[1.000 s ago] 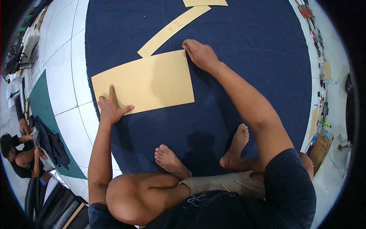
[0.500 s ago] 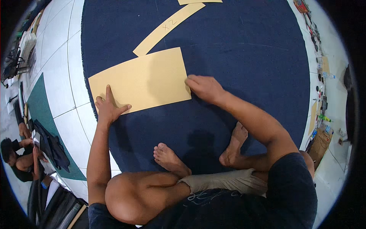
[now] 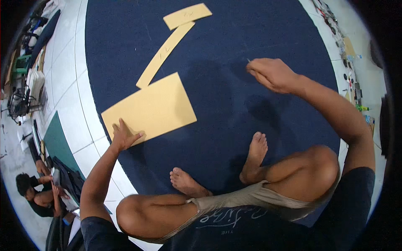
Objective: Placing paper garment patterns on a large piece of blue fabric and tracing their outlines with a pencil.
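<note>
Pinning hand: the left hand (image 3: 124, 136) lies flat and open, fingers spread, on the lower left corner of the large tan paper pattern piece (image 3: 150, 108); it grips nothing, it only presses, which judging by the posture keeps the sheet from sliding on the cloth.
Pattern piece: the broad four-sided sheet lies flat on the navy fabric (image 3: 234, 37), its lower left corner close to the fabric's curved edge, its right edge well apart from the other hand.
Marking hand: the right hand (image 3: 271, 74) is closed into a loose fist above the fabric, right of the sheet; a thin pale tip (image 3: 248, 60) sticks out at its upper left, likely a pin, a needle or a bit of chalk, too small to name.
Spare pieces: a long narrow tan strip (image 3: 164, 55) runs diagonally from the big sheet's top corner, touching or nearly touching it; a short tan rectangle (image 3: 187, 16) sits at the strip's far end, slightly overlapping it. Both lie within reach yet out of the working area.
Seating: the person sits on the fabric with bare feet (image 3: 255, 157) forward, so body weight probably holds the cloth taut and still.
Surroundings: white tiled floor (image 3: 63, 83) rings the fabric; another person (image 3: 35, 196) sits at lower left, apart from this work.
</note>
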